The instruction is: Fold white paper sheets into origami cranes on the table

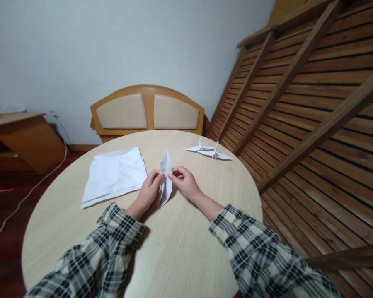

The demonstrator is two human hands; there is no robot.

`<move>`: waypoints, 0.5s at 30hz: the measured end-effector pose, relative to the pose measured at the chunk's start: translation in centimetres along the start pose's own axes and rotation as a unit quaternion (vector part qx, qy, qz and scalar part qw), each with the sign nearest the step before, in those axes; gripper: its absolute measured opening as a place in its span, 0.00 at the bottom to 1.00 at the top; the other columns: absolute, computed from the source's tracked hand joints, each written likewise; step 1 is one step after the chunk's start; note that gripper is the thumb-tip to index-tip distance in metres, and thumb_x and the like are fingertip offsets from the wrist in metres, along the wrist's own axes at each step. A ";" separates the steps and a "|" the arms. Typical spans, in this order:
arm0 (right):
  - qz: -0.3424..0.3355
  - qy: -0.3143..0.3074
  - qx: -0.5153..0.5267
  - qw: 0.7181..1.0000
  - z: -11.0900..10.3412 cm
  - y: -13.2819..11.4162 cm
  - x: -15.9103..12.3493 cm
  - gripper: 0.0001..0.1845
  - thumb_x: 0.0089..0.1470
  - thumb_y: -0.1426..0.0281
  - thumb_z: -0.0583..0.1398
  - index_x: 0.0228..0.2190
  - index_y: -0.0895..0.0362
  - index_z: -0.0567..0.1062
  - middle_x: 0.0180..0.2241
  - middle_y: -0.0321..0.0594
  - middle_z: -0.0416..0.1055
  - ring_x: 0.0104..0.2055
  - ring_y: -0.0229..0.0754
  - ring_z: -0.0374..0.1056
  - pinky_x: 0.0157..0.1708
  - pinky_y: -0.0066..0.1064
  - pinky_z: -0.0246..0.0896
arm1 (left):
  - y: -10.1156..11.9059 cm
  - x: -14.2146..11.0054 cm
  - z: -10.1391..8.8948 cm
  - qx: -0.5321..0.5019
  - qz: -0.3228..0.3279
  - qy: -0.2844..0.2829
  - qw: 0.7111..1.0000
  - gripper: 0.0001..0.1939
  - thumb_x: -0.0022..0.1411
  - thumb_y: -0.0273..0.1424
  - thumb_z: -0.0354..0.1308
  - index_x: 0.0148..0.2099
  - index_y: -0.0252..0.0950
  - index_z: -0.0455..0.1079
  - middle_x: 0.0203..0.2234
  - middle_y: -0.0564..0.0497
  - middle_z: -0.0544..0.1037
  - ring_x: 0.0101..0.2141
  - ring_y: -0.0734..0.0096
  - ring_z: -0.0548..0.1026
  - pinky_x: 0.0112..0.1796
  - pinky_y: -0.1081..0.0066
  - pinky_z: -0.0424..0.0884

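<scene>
A folded piece of white paper (166,162), long and pointed at both ends, is held upright over the middle of the round table (186,248). My left hand (151,186) pinches its left side near the middle, thumb on the near face. From the other side my right hand (186,182) grips the paper's right edge between thumb and fingers. The fingertips behind the paper are partly hidden. To the left lies a stack of white paper sheets (112,174), creased on top. Two folded paper cranes, one nearer (216,155) and one farther (200,147), stand at the back right.
Beyond the table stands a wooden headboard (150,108) with two cream panels against the wall. A slatted wooden frame (313,124) leans close along the right side. At the far left are a wooden desk (25,136) and a white cable (34,194) crossing the floor.
</scene>
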State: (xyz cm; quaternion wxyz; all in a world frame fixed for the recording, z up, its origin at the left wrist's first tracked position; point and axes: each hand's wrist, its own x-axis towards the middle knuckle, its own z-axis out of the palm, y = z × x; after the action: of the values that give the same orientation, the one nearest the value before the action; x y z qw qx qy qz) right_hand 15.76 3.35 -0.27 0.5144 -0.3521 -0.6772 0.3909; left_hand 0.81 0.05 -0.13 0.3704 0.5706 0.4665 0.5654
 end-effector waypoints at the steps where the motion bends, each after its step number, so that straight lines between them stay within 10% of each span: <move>1: 0.006 0.005 -0.001 1.000 0.0 0.2 0.0 0.09 0.51 0.64 0.62 0.32 0.56 0.71 0.35 0.38 0.69 0.35 0.38 0.65 0.34 0.31 0.63 | 0.0 0.0 -0.1 0.002 -0.002 0.005 1.000 0.13 0.61 0.42 0.55 0.33 0.37 0.66 0.26 0.55 0.67 0.29 0.70 0.65 0.33 0.72 0.62; 15: -0.011 -0.031 -0.041 0.999 0.0 0.6 -0.1 0.11 0.56 0.61 0.60 0.34 0.57 0.74 0.42 0.43 0.65 0.45 0.41 0.63 0.47 0.36 0.62 | -0.1 0.0 -0.1 -0.010 -0.001 -0.001 1.000 0.14 0.59 0.42 0.57 0.35 0.36 0.70 0.28 0.53 0.72 0.31 0.70 0.67 0.34 0.73 0.63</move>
State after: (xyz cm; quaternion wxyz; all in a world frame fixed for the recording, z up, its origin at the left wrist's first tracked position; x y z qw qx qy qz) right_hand 15.84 3.56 -0.82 0.4821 -0.3536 -0.7122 0.3678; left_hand 0.66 0.04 -0.20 0.3773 0.5670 0.4614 0.5686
